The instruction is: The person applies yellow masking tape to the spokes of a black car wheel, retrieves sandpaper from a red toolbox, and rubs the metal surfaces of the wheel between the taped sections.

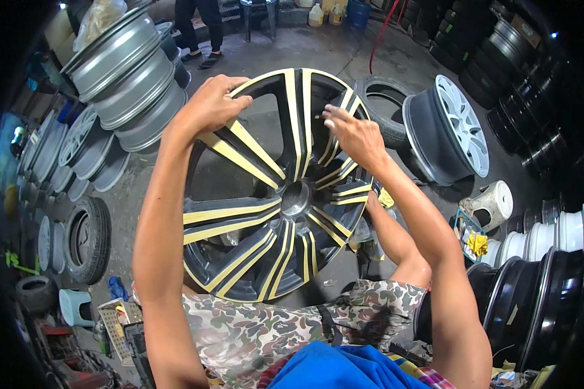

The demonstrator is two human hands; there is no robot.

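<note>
A large black alloy wheel (pixel 296 194) with pale yellow strips along its spokes stands tilted in front of me, above my camouflage shorts. My left hand (pixel 215 104) grips its rim at the upper left, with the thumb on the face side and the fingers over the edge. Over the upper right spokes is my right hand (pixel 355 135), its fingers bent and drawn together. Slight blur covers those fingertips, and a tiny pale bit shows beside them. Whatever they pinch is too small to make out.
Stacked silver wheels (pixel 133 78) rise at the upper left. A silver wheel (pixel 444 133) and a tyre (pixel 379 107) sit at the upper right. Black wheels (pixel 519 311) line the lower right, near a white stool (pixel 490 204). Another person's legs (pixel 198 29) are at the back.
</note>
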